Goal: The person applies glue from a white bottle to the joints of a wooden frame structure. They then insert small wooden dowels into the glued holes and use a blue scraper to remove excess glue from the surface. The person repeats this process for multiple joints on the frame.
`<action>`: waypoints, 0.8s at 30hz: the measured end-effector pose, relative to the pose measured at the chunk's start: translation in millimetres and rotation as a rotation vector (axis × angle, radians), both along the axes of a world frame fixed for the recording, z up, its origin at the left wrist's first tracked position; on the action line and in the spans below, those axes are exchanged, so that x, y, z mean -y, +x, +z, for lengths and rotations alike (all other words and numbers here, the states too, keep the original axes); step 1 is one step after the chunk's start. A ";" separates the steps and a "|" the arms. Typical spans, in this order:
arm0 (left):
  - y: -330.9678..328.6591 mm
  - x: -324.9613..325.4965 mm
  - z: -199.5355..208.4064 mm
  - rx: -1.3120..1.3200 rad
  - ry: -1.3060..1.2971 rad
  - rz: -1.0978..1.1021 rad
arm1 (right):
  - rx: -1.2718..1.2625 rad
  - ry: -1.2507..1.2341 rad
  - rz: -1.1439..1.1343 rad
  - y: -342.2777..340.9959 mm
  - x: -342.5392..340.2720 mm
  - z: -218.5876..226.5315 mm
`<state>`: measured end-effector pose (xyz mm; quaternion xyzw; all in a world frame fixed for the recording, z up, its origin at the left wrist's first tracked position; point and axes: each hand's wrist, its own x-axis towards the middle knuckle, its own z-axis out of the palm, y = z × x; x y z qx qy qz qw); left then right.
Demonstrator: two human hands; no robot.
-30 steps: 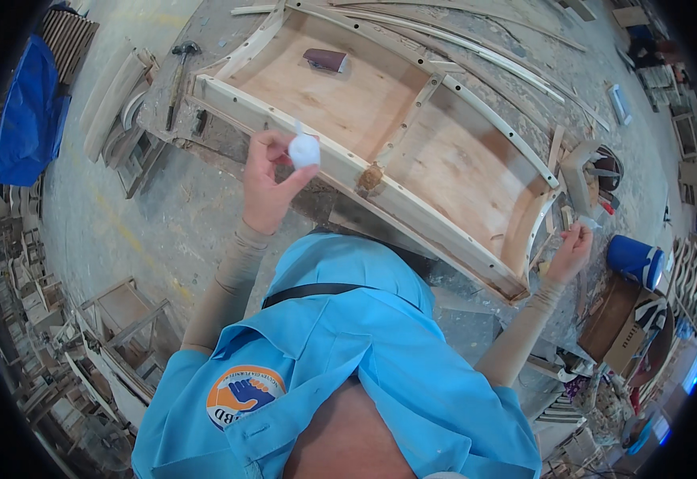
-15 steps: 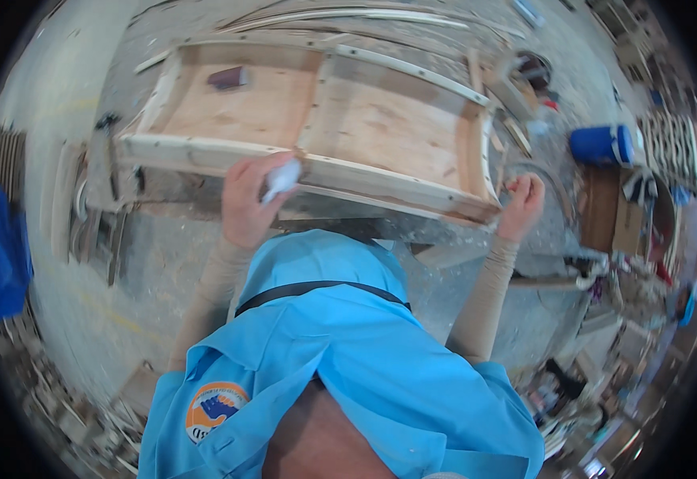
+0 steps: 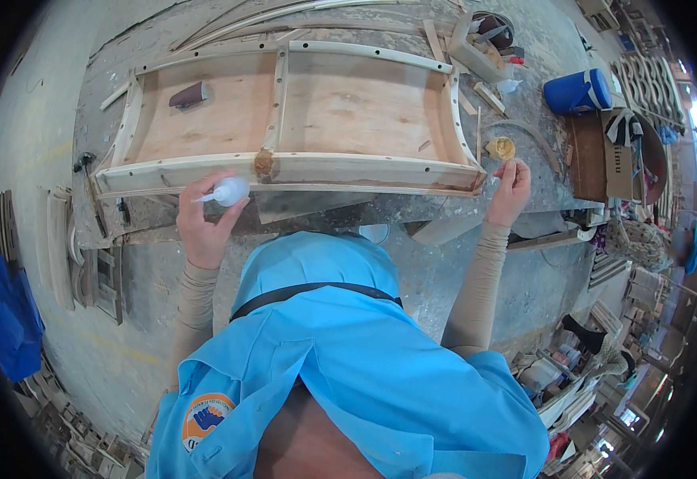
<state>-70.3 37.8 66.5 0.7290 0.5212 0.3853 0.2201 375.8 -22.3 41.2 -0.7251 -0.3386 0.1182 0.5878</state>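
The left hand [image 3: 205, 226] holds the white bottle [image 3: 233, 190] near the wooden frame [image 3: 364, 167].

A small white squeeze bottle [image 3: 233, 190] sits tilted in the person's left hand [image 3: 203, 223], its thin nozzle pointing left. Just past it I see a shallow, two-bay wooden frame [image 3: 332, 116] lying on the worktop [image 3: 530, 112], pale, with dark holes along its rails and a brown patch [image 3: 264, 162] where divider meets near rail. Beyond its right end, by the right hand's [image 3: 509, 195] fingertips, is a round container [image 3: 500, 148] of yellowish paste.
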 end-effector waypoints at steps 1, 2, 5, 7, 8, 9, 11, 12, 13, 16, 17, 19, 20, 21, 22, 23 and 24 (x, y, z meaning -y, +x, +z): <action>-2.6 0.4 2.5 -0.002 -0.003 0.016 | 0.013 -0.003 0.018 1.5 -3.8 1.0; -5.4 1.6 3.5 -0.003 -0.005 0.034 | 0.027 -0.006 0.039 4.0 -9.3 2.6; -17.1 6.4 2.9 -0.042 -0.005 0.107 | 0.100 -0.039 0.092 18.9 -38.4 2.4; -21.0 10.7 6.5 -0.063 0.024 0.130 | 0.185 -0.053 0.137 39.7 -65.2 3.2; -21.4 12.5 10.3 -0.075 0.040 0.138 | 0.232 -0.052 0.162 56.1 -78.6 0.9; -23.0 14.6 12.2 -0.081 0.029 0.166 | 0.282 -0.055 0.196 70.7 -96.9 -0.4; -26.3 22.1 14.0 -0.100 0.007 0.227 | 0.400 -0.180 0.190 98.8 -133.9 -1.3; -28.2 26.1 14.2 -0.080 0.009 0.258 | 0.456 -0.244 0.188 113.2 -152.4 -2.2; -30.6 29.7 12.7 -0.057 0.011 0.287 | 0.516 -0.293 0.188 129.5 -169.5 -3.5; -31.2 42.0 17.6 -0.109 0.017 0.375 | 0.716 -0.401 0.172 168.8 -213.3 -15.1; -30.8 45.8 19.5 -0.145 0.014 0.395 | 0.800 -0.409 0.161 178.7 -224.9 -19.6; -33.1 59.8 13.5 -0.106 -0.017 0.483 | 0.828 -0.379 0.175 189.3 -245.7 -28.8; -32.9 64.2 11.5 -0.085 -0.034 0.517 | 0.773 -0.340 0.192 193.7 -248.3 -32.7; -29.9 69.6 11.8 -0.085 -0.056 0.525 | 0.698 -0.310 0.214 184.7 -246.8 -30.9; -27.2 73.6 11.9 -0.082 -0.077 0.528 | 0.624 -0.281 0.229 167.9 -242.8 -23.8; -24.2 73.0 11.8 -0.082 -0.097 0.524 | 0.546 -0.252 0.237 154.3 -235.4 -18.0; -18.4 71.5 14.0 -0.082 -0.096 0.506 | 0.516 -0.216 0.254 144.2 -225.0 -13.0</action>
